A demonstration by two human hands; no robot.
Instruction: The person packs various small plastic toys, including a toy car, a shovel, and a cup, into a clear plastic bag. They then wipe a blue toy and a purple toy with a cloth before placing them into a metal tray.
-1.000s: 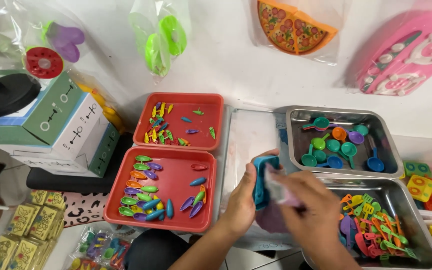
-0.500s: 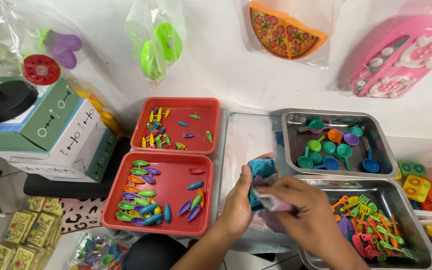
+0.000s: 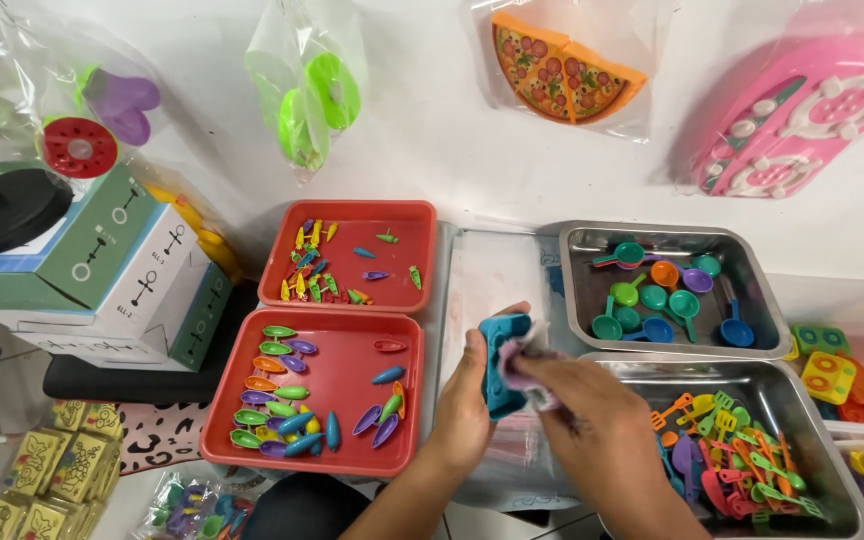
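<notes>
Teal toy point(image 3: 500, 362) gripped in left hand point(image 3: 467, 400), right hand point(image 3: 592, 420) wiping w/ cloth point(image 3: 522, 365).

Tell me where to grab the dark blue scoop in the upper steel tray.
Probably by its handle. The blue scoop lies near the right wall of the steel tray, its thin handle pointing up-left, away from the bowl and clear of the other scoops. Come from above with fingers pinching across the handle; the round bowl offers less to pinch.
</notes>
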